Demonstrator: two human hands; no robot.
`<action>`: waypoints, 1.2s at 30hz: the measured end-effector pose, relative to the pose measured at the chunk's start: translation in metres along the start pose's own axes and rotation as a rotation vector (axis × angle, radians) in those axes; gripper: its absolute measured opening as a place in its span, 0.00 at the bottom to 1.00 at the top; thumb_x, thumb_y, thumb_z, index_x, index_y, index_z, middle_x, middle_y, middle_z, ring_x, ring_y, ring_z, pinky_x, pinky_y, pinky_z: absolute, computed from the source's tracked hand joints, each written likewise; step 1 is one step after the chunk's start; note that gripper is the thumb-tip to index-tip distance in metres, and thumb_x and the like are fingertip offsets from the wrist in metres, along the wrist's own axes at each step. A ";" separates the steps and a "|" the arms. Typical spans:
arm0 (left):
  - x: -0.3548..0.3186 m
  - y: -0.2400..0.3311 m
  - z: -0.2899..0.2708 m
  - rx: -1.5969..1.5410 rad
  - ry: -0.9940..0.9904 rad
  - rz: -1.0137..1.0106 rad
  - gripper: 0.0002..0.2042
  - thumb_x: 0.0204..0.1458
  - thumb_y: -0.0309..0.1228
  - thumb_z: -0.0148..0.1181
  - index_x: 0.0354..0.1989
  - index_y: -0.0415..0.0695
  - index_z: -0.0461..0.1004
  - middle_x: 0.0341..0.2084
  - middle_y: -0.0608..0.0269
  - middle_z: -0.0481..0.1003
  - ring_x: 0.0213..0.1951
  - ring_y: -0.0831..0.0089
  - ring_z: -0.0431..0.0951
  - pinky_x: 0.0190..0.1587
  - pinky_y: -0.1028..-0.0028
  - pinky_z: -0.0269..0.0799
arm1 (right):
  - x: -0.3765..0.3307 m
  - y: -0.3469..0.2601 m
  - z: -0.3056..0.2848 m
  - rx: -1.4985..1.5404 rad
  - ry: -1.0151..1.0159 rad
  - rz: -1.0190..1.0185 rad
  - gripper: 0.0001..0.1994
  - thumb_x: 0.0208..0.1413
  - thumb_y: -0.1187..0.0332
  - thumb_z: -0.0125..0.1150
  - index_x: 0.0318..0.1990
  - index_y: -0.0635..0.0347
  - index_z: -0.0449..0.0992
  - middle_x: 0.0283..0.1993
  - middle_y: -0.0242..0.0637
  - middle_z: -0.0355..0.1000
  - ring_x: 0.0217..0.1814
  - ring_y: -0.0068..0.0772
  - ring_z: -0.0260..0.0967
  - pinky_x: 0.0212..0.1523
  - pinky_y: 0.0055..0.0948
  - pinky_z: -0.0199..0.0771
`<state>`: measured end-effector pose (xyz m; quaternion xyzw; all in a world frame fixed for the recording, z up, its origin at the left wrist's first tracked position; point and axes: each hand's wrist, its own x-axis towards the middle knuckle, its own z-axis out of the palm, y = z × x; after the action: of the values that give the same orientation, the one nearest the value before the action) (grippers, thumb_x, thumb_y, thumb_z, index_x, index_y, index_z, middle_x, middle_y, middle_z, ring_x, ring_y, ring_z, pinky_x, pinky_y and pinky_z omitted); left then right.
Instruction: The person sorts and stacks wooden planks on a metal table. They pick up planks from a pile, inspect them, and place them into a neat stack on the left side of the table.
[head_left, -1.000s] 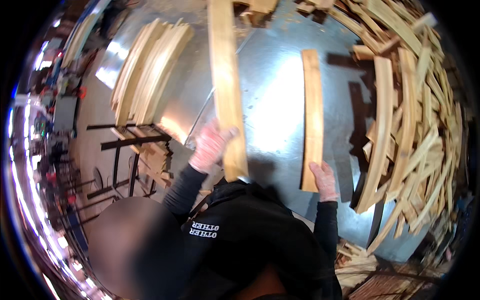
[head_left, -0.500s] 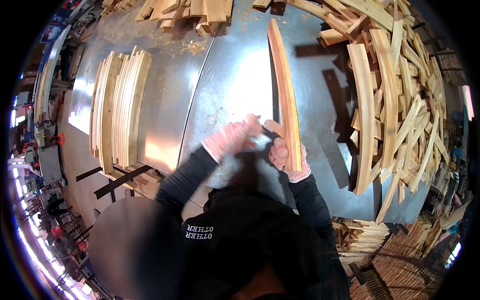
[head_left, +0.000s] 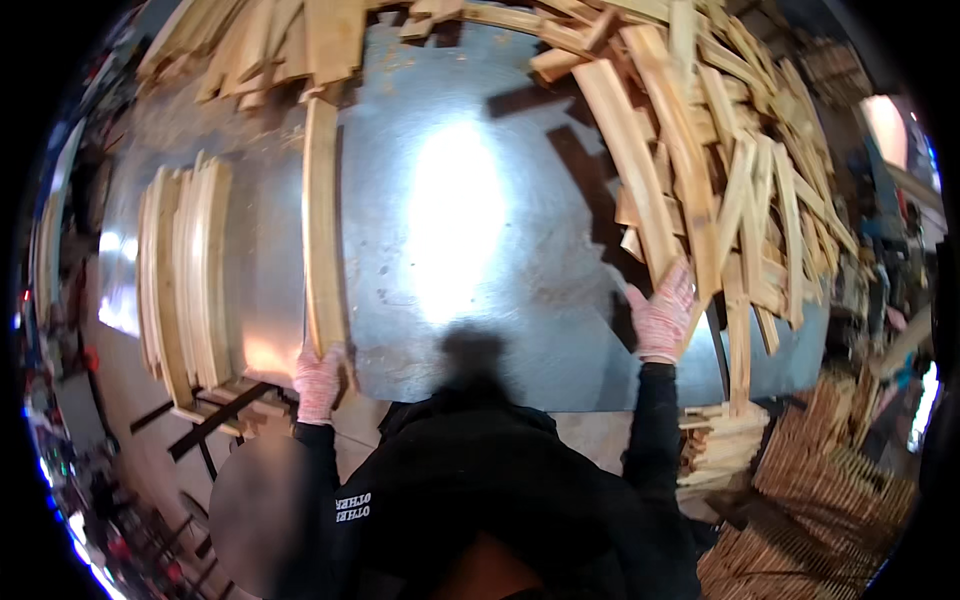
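Observation:
My left hand (head_left: 318, 384) is closed around the near end of a long, pale wooden slat (head_left: 322, 220), which lies lengthwise left of the table's middle. Its far end reaches toward the boards at the back. On the right, my right hand (head_left: 664, 318) rests at the near end of another wooden slat (head_left: 630, 165) on the edge of a loose heap. Its thumb stands away from the stretched fingers, and no firm grip shows. Both hands wear pinkish-white knit gloves.
A neat row of slats (head_left: 186, 275) lies at the left. Wide boards (head_left: 335, 45) sit at the far left back. The jumbled heap of slats (head_left: 760, 200) covers the right side of the metal table (head_left: 460, 350). Stacked wood (head_left: 720, 450) stands below the right edge.
My hands have moved apart. The slat my right hand held upright now lies, or one like it, at left under my left hand. My right hand has reached the heap.

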<state>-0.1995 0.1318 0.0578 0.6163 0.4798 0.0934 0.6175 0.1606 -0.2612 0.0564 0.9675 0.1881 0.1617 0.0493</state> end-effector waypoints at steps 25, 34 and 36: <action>0.160 -0.007 -0.361 1.323 0.658 0.146 0.48 0.44 0.32 0.66 0.75 0.50 0.45 0.68 0.42 0.58 0.58 0.52 0.73 0.52 0.62 0.76 | -0.057 -0.275 -0.045 1.556 -1.297 0.320 0.21 0.60 0.61 0.62 0.51 0.72 0.74 0.40 0.42 0.79 0.39 0.32 0.78 0.44 0.28 0.78; 0.026 0.013 0.044 -0.870 -0.776 -0.346 0.28 0.58 0.50 0.60 0.55 0.38 0.69 0.42 0.53 0.77 0.42 0.58 0.80 0.46 0.61 0.78 | -0.039 -0.251 -0.093 0.789 -0.682 -0.104 0.37 0.58 0.44 0.61 0.64 0.66 0.66 0.56 0.56 0.73 0.60 0.55 0.68 0.64 0.42 0.64; 0.015 -0.004 0.076 -0.720 -0.620 -0.234 0.23 0.57 0.44 0.60 0.52 0.36 0.69 0.40 0.51 0.77 0.38 0.60 0.80 0.43 0.62 0.79 | -0.032 -0.145 -0.067 0.554 0.063 -0.040 0.42 0.51 0.44 0.68 0.66 0.67 0.63 0.65 0.58 0.65 0.67 0.58 0.61 0.68 0.43 0.57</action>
<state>-0.1399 0.0901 0.0304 0.3043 0.2764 -0.0045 0.9116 0.0596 -0.1375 0.0878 0.9347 0.2454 0.1331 -0.2201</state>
